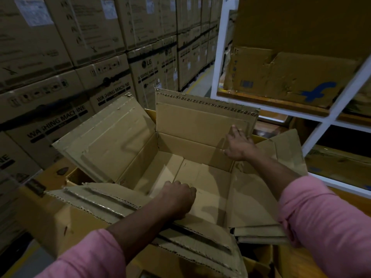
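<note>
An open brown cardboard box (200, 145) stands in front of me with all its flaps up or spread outward; nothing lies inside it. My left hand (177, 198) reaches over the near flap (112, 199) into the box, fingers curled downward near the flap's inner edge. My right hand (240, 144) lies with straight fingers against the far wall, at the fold of the far flap (200, 117). Pink sleeves cover both forearms.
Stacked washing-machine cartons (60, 77) form a wall on the left. A white rack (325, 115) on the right holds a worn carton with a blue logo (291, 77). Yellow-brown cartons (50, 177) sit under and around the open box. A floor aisle (200, 81) runs between.
</note>
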The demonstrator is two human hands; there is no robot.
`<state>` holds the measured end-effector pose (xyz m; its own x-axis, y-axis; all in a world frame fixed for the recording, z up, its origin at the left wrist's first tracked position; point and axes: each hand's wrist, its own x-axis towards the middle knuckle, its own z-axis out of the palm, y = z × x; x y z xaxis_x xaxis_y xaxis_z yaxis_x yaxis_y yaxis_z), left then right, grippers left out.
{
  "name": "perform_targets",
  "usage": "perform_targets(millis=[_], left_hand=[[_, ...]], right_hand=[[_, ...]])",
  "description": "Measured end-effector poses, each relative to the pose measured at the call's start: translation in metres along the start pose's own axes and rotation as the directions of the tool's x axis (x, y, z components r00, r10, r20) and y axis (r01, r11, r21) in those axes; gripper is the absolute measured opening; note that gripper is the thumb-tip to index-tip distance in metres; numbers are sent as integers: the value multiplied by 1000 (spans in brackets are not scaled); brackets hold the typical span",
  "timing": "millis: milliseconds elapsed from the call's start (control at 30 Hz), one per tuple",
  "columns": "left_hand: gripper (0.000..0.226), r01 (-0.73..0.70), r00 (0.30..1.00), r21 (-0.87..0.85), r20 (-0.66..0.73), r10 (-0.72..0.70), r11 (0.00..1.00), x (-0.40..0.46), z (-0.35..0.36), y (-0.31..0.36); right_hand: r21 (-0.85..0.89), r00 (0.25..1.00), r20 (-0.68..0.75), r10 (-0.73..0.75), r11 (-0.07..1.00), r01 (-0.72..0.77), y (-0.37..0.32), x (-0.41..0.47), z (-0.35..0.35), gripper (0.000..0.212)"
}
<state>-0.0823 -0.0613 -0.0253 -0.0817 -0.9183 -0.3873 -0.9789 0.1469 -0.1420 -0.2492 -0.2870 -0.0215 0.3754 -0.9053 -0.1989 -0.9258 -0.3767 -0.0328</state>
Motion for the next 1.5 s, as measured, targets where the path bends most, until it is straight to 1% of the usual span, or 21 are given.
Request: perform_targets(millis=[100,167,367,467,533,567,633,700,733,800,867,967,1100,1233,1400,1500], left_hand=[[36,-1,999,-41,33,3,999,-1,-9,-2],[37,-9,1000,-46,26,10,999,-1,-16,-4],[43,-9,999,-131,-36,5,991,-1,-48,-6],[37,-22,995,-180,-99,4,983,0,-64,-10],[37,-17,990,-181,-140,-9,983,0,-72,-12],[40,-10,988,-182,-152,-18,983,-1,-75,-11],[54,-9,980,-199,-195,-31,980,-1,-83,-7],[69,-31,955,-235,-295,-41,972,-3,-93,3],[73,-51,935,-257,-351,-44,965,-2,-97,11],[74,-113,894,-295,-446,-33,949,-2,-106,29],[72,-190,862,-308,-507,8,932,-4,-113,50],[75,-287,832,-264,-546,103,921,-8,-121,86],[85,-377,784,-195,-588,199,905,-13,-124,140],[84,-436,727,-153,-640,248,887,-19,-125,197],[86,-494,696,-86,-636,334,865,-25,-132,285],[88,-521,682,-59,-629,374,852,-35,-130,353]], right_hand=[[0,1000,1,-26,1000,26,-2,-6,-3,79],[-10,999,-12,-47,999,47,-3,-10,-7,78],[-61,997,-6,-81,995,81,-12,-28,-19,74],[-43,995,10,-104,994,104,-14,-40,-24,73],[-37,991,23,-132,990,133,-15,-50,-30,72],[-29,990,21,-138,990,138,-17,-57,-34,71],[-4,990,-17,-137,991,137,-20,-73,-42,72],[34,986,-116,-122,991,126,-20,-91,-49,74],[60,978,-179,-111,991,123,-18,-101,-51,75],[109,953,-291,-82,987,118,-12,-123,-55,75],[165,936,-352,-31,982,94,-3,-148,-57,73],[216,900,-434,31,974,70,18,-189,-55,71],[324,849,-507,149,946,28,53,-241,-44,76],[381,808,-526,265,923,-55,103,-286,-24,79],[401,791,-502,351,904,-147,174,-346,-1,87],[417,784,-478,396,888,-195,226,-393,13,86]])
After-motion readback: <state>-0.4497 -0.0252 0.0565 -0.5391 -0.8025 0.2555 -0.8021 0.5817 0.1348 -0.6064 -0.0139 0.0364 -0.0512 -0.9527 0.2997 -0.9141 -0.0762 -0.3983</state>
